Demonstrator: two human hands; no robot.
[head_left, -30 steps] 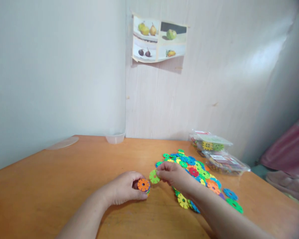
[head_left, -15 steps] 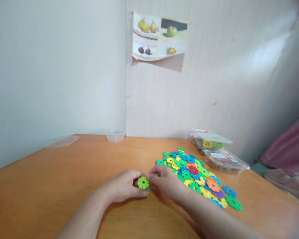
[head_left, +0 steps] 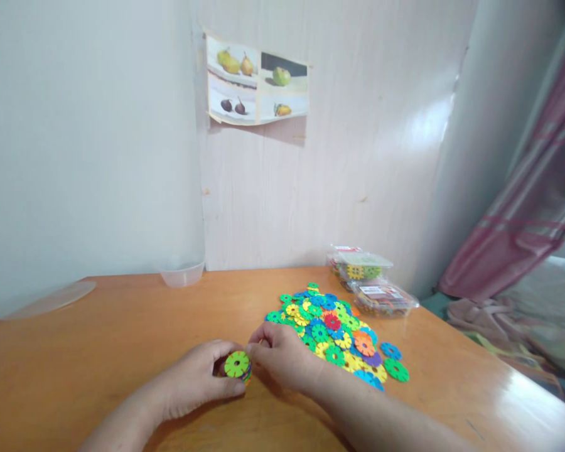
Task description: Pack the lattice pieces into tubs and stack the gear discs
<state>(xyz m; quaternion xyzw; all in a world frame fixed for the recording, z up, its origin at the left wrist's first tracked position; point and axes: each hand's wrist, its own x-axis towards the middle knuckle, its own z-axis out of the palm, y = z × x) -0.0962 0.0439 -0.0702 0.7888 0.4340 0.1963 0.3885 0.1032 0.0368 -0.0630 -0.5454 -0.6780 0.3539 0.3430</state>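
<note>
My left hand is curled around a small stack of toothed plastic discs standing on edge on the orange wooden table; a light green disc faces me. My right hand pinches the stack's right side, fingers closed against it. Just right of my right hand lies a spread pile of coloured discs in green, blue, yellow, red and orange.
Two clear plastic boxes with more discs stand behind the pile near the wall. A clear empty tub and a clear lid sit at the table's back left. A fruit poster hangs on the wall; a pink curtain and bedding lie right.
My right hand carried a light green disc from the pile to the stack and pressed it over the orange one. The camera has swung to the right.
</note>
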